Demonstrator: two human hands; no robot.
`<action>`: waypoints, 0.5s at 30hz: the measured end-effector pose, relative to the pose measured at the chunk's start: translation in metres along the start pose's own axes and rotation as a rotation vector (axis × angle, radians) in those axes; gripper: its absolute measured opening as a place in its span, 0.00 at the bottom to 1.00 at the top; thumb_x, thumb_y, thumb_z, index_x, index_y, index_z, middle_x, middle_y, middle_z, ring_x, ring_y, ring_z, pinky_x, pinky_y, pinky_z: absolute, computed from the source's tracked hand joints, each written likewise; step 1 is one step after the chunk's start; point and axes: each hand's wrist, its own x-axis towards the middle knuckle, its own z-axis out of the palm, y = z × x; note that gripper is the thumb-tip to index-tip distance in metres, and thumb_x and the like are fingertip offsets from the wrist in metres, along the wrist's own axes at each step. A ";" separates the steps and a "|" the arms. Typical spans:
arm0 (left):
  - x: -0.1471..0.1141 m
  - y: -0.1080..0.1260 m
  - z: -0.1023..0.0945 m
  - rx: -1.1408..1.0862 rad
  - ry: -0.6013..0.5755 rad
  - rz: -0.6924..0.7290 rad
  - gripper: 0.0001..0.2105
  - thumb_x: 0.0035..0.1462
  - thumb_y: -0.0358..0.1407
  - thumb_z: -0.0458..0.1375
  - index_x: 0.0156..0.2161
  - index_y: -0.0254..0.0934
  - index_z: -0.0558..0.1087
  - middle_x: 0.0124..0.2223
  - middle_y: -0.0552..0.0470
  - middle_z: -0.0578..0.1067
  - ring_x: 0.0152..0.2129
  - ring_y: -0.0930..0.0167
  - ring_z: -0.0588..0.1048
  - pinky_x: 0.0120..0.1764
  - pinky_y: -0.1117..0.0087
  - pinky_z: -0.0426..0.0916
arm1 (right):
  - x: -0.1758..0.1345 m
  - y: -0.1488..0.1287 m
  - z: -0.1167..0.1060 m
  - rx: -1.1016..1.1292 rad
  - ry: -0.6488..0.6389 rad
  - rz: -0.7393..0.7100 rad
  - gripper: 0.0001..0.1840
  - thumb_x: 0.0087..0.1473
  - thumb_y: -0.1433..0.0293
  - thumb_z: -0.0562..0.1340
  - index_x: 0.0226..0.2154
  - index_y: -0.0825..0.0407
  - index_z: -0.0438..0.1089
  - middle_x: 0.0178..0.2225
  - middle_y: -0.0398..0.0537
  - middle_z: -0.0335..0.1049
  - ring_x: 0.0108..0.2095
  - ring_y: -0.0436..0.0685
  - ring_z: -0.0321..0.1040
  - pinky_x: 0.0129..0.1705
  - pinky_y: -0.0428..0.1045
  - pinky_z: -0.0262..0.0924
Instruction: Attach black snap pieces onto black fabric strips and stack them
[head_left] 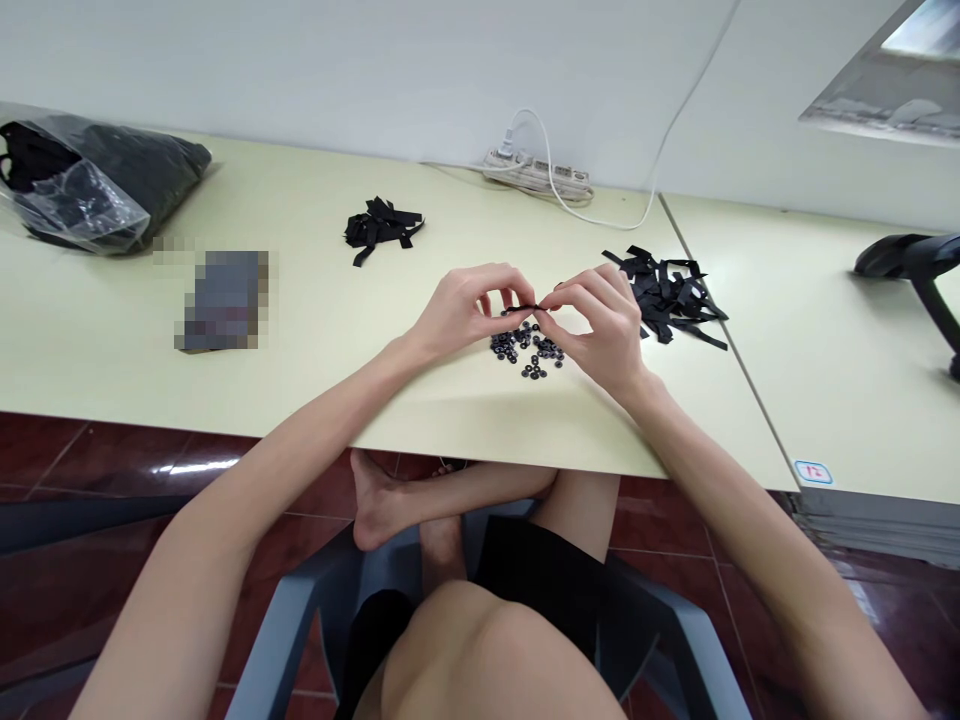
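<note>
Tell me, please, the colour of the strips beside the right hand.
The strips are black; see the head view.

A plain workroom, it seemed — joined pale tables (300,385) along a whitish wall (300,80), power strip (556,181), numbered sticker (814,472).

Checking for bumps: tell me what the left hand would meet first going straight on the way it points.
Most likely the right hand, just across the black piece the left hand pinches; their fingertips nearly meet in the picture, though exact depth is unclear.
</note>
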 end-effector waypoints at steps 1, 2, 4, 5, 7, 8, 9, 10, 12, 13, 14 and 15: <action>0.000 0.000 0.000 0.008 0.003 0.005 0.06 0.67 0.40 0.67 0.42 0.40 0.83 0.43 0.48 0.86 0.36 0.69 0.83 0.34 0.70 0.73 | 0.000 0.000 0.000 0.005 -0.004 0.001 0.03 0.69 0.61 0.69 0.40 0.38 0.78 0.38 0.49 0.78 0.45 0.72 0.75 0.56 0.75 0.71; 0.000 0.000 0.000 0.017 0.005 0.008 0.07 0.67 0.40 0.67 0.43 0.40 0.83 0.43 0.47 0.86 0.36 0.70 0.83 0.34 0.70 0.73 | 0.000 0.000 0.000 0.013 -0.012 0.004 0.02 0.69 0.62 0.69 0.40 0.38 0.78 0.38 0.49 0.79 0.46 0.72 0.75 0.56 0.75 0.71; 0.000 -0.001 0.001 0.038 0.007 0.006 0.07 0.68 0.41 0.66 0.43 0.40 0.83 0.44 0.47 0.86 0.36 0.70 0.82 0.34 0.70 0.73 | 0.001 0.000 0.000 0.036 -0.029 0.010 0.02 0.69 0.62 0.69 0.40 0.39 0.77 0.40 0.50 0.79 0.46 0.72 0.74 0.56 0.74 0.70; 0.000 -0.002 0.001 0.050 0.004 0.002 0.07 0.68 0.40 0.66 0.43 0.41 0.83 0.44 0.47 0.85 0.36 0.69 0.82 0.35 0.70 0.73 | 0.001 0.000 0.000 0.049 -0.039 0.008 0.03 0.69 0.63 0.69 0.40 0.39 0.76 0.40 0.49 0.79 0.46 0.71 0.74 0.56 0.73 0.70; 0.000 -0.004 0.000 0.070 -0.001 -0.005 0.06 0.68 0.40 0.66 0.43 0.41 0.83 0.44 0.48 0.85 0.37 0.69 0.82 0.35 0.70 0.73 | 0.002 0.000 -0.001 0.073 -0.069 -0.011 0.05 0.69 0.63 0.69 0.39 0.41 0.75 0.39 0.49 0.79 0.45 0.69 0.73 0.54 0.70 0.69; 0.000 -0.005 -0.001 0.080 -0.006 -0.005 0.06 0.68 0.39 0.65 0.43 0.41 0.83 0.44 0.48 0.85 0.37 0.69 0.82 0.35 0.70 0.73 | 0.002 0.001 -0.001 0.082 -0.089 -0.028 0.05 0.69 0.64 0.68 0.38 0.41 0.74 0.39 0.49 0.78 0.44 0.68 0.73 0.53 0.68 0.69; 0.000 -0.006 -0.002 0.089 -0.012 0.001 0.05 0.68 0.38 0.65 0.43 0.41 0.82 0.44 0.48 0.85 0.37 0.69 0.81 0.35 0.70 0.72 | 0.002 0.001 -0.002 0.089 -0.114 -0.047 0.05 0.69 0.66 0.68 0.38 0.42 0.74 0.38 0.48 0.78 0.44 0.67 0.72 0.52 0.66 0.69; 0.000 -0.008 -0.004 0.104 -0.022 0.009 0.04 0.68 0.38 0.65 0.43 0.41 0.82 0.44 0.49 0.85 0.37 0.69 0.81 0.36 0.70 0.72 | 0.002 0.001 -0.003 0.095 -0.142 -0.064 0.04 0.69 0.67 0.66 0.39 0.42 0.73 0.38 0.48 0.78 0.43 0.66 0.72 0.50 0.64 0.69; 0.000 -0.011 -0.008 0.151 -0.051 0.024 0.04 0.68 0.37 0.65 0.44 0.42 0.82 0.43 0.50 0.85 0.37 0.69 0.81 0.37 0.68 0.72 | 0.002 0.002 -0.004 0.105 -0.200 -0.079 0.05 0.69 0.70 0.64 0.40 0.42 0.73 0.37 0.48 0.78 0.43 0.65 0.72 0.48 0.62 0.68; 0.000 -0.012 -0.009 0.181 -0.064 0.028 0.04 0.68 0.36 0.65 0.44 0.43 0.83 0.43 0.50 0.85 0.38 0.68 0.81 0.38 0.68 0.72 | 0.002 0.002 -0.005 0.109 -0.229 -0.073 0.06 0.68 0.71 0.64 0.40 0.42 0.73 0.38 0.47 0.78 0.43 0.65 0.72 0.48 0.61 0.68; 0.000 -0.013 -0.011 0.209 -0.072 0.029 0.04 0.68 0.36 0.65 0.44 0.43 0.83 0.43 0.51 0.85 0.38 0.68 0.81 0.39 0.67 0.72 | 0.002 0.003 -0.005 0.111 -0.256 -0.060 0.06 0.68 0.72 0.64 0.41 0.43 0.73 0.39 0.48 0.78 0.43 0.65 0.72 0.47 0.61 0.68; 0.000 -0.014 -0.013 0.233 -0.074 0.031 0.04 0.68 0.35 0.65 0.44 0.44 0.83 0.43 0.51 0.85 0.38 0.67 0.81 0.40 0.66 0.72 | 0.002 0.004 -0.005 0.111 -0.279 -0.044 0.07 0.67 0.73 0.64 0.41 0.43 0.73 0.39 0.48 0.79 0.44 0.65 0.72 0.47 0.61 0.68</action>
